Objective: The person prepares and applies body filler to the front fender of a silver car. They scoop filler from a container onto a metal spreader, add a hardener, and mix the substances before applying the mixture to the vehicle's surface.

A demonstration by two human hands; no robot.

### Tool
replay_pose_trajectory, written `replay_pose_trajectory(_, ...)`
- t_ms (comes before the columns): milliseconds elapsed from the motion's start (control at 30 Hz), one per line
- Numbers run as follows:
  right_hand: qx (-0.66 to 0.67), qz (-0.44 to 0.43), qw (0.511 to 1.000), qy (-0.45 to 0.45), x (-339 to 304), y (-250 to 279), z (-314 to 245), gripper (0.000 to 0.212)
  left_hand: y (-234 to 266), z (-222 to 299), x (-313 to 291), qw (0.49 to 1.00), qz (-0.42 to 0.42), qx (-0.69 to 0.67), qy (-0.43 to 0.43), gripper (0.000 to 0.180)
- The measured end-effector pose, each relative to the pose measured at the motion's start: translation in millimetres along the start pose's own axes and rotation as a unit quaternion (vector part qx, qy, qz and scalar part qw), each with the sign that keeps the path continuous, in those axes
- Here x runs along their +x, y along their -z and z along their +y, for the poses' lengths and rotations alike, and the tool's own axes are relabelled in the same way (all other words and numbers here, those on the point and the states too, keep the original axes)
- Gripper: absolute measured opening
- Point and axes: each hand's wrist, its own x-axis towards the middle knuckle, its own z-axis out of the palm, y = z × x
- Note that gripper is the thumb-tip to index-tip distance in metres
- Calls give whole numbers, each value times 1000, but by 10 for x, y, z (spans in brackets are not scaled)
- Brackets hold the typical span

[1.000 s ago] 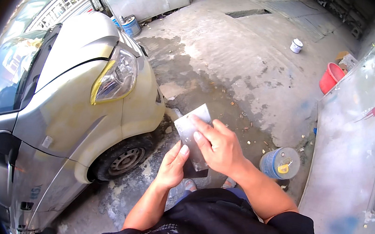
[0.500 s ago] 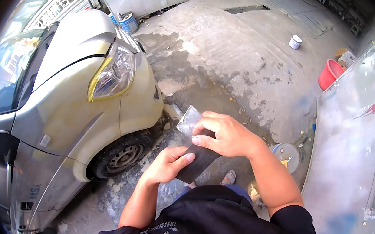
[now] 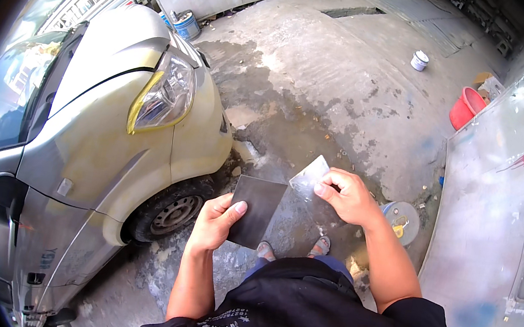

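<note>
The dark rectangular sheet (image 3: 261, 209) is in front of the person's waist, above the floor, with its broad face up. The left hand (image 3: 214, 224) holds it at the left edge, thumb flat on the upper face and fingers folded behind. The right hand (image 3: 350, 199) holds a small pale, shiny piece (image 3: 308, 174) by its right side, thumb and forefinger closed on it in a pinch, the other fingers curled. Material of the pale piece: cannot be determined. Its left corner lies at the sheet's upper right corner; whether the two touch cannot be told.

Below the hands are the person's sandals (image 3: 323, 244) on stained concrete floor (image 3: 351, 76). To the left stands a silver vehicle (image 3: 100, 124) with pale yellowish patches on the fender and front end. Yellow tape (image 3: 134, 114) edges its headlamp (image 3: 169, 96); the front wheel (image 3: 175, 214) is dusty.

Beside the right forearm is a lidded pail (image 3: 406, 214) bearing a yellow object (image 3: 398, 231). Further out: a paint-marked metal panel (image 3: 483, 223) at right, a red bucket (image 3: 467, 110) next to it, a white tub (image 3: 420, 60) on the floor, and a blue pail (image 3: 187, 26) beyond the vehicle's nose.
</note>
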Motion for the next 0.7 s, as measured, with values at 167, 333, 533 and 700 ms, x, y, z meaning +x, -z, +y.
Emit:
replay_pose_trajectory(167,115,69,983,-123,-120,35,183,28,-47,-114,42,995,-10,-95,10,36)
replay_pose_trajectory(333,178,81,980,-49,-136,-126,178,21,-62,-426,135,906,-162,-389,30,85)
replay_pose_trajectory(533,320,99,941,-42,-166,-259,34,30,-357,-271,63,902,-143,-406,43,104)
replay_pose_trajectory(700,348,86,934,8,-202,-355,-128,55,-378,-330,67,918,-157,-363,-17,73)
